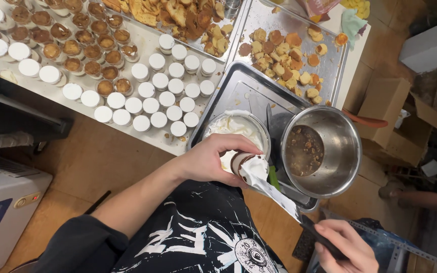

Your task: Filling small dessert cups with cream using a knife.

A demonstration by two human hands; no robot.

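Wearing a black garment (198, 227) across the torso, printed with jagged white streaks and splashes fanning toward 12 o'clock and 9 o'clock, plus a round white emblem of fine line work at 5 o'clock of the print; lettering on it too small to make out. Left arm covered by a dark sleeve (77, 245) pushed up near the elbow at 8 o'clock of frame, forearm bare beyond it up to the left hand (213, 159), no watch, ring or glove seen there. Right hand (347, 245) at 5 o'clock likewise bare and ungloved, wrist cut off by the frame edge, sleeve not visible.
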